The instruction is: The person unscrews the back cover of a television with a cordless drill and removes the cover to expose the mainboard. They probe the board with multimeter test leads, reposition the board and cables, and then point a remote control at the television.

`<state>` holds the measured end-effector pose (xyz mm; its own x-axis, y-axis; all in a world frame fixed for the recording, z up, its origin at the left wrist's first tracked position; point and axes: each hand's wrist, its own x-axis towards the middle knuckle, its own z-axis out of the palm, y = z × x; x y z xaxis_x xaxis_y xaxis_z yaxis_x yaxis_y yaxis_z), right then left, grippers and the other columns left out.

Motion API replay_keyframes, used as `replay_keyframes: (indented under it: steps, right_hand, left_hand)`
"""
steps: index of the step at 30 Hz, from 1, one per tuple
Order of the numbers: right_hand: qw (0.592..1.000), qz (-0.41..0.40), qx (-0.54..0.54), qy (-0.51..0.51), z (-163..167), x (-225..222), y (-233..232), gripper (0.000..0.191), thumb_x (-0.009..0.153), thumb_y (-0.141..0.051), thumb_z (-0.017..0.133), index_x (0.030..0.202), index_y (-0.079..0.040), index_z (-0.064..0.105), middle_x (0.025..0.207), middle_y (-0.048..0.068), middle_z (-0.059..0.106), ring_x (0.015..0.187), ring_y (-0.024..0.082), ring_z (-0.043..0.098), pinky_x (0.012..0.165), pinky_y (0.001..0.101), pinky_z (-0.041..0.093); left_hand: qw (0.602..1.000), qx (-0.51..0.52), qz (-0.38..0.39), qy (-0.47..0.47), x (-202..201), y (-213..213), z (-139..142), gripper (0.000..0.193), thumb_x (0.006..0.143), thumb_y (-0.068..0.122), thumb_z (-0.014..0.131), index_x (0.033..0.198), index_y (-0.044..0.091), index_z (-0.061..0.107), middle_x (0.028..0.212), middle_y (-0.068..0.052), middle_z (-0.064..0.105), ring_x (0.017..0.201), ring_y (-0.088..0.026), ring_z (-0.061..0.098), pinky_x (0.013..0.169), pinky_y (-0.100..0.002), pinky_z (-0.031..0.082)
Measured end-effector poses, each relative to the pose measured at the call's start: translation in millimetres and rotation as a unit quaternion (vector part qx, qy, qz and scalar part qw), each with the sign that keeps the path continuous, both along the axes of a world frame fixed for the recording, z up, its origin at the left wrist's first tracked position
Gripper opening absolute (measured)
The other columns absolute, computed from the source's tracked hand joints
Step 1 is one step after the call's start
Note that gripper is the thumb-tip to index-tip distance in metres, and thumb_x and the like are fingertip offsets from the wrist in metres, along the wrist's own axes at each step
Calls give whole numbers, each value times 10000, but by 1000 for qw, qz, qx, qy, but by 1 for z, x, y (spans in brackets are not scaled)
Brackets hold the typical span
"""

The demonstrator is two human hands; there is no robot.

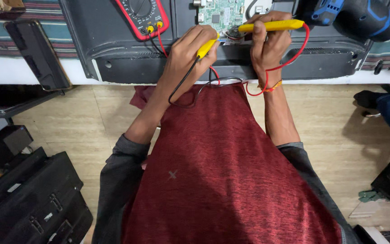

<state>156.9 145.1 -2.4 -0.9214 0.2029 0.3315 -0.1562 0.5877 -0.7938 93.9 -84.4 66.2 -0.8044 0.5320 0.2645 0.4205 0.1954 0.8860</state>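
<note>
My left hand (190, 52) grips a yellow test probe with a black lead (206, 46), its tip pointing at a green circuit board (222, 13). In my right hand (269, 43) is a second yellow probe (271, 25), this one with a red lead, lying level with its tip close to the same spot on the board. Both leads run to a red-cased multimeter (141, 16) lying on the open back of a flat black television (123, 49) on the workbench. The probe tips are partly hidden by my fingers.
A blue and black cordless drill (353, 16) rests on the television at the upper right. A dark panel (37, 54) leans at the left. Black cases (28, 199) stand on the floor at the lower left. Another person's leg and shoe (384, 106) show at the right edge.
</note>
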Motion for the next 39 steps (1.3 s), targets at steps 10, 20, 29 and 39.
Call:
replay_keyframes:
  steps: [10, 20, 29, 39]
  right_hand:
    - [999, 22, 45, 21, 4, -5, -3, 136, 1176, -98, 599, 1132, 5, 523, 1027, 157, 699, 888, 268, 720, 788, 360, 565]
    - [999, 6, 40, 18, 5, -1, -1, 121, 1168, -84, 589, 1120, 6, 524, 1027, 136, 695, 844, 242, 704, 764, 347, 554]
    - [997, 9, 70, 26, 4, -4, -2, 117, 1163, -67, 601, 1103, 5, 532, 1019, 140, 700, 865, 268, 702, 795, 373, 539]
    - [996, 13, 76, 46, 1, -3, -1, 103, 1137, -43, 620, 1101, 9, 539, 1017, 154, 689, 892, 295, 709, 817, 391, 533]
  left_hand:
    - [1000, -5, -1, 5, 1, 0, -1, 187, 985, -4, 704, 1135, -3, 592, 1127, -145, 635, 1064, -339, 663, 939, -414, 549]
    - [1000, -5, -1, 4, 2, 0, -1, 181, 995, 4, 702, 1139, -8, 593, 1124, -138, 638, 1056, -317, 674, 929, -402, 564]
    - [1000, -10, -1, 6, 2, -1, 1, 180, 994, 1, 698, 1133, -5, 584, 1126, -142, 630, 1056, -335, 668, 930, -414, 554]
    - [998, 25, 60, -12, 9, 6, -11, 185, 992, -14, 711, 1129, 11, 589, 1109, -115, 649, 1011, -298, 707, 885, -368, 583]
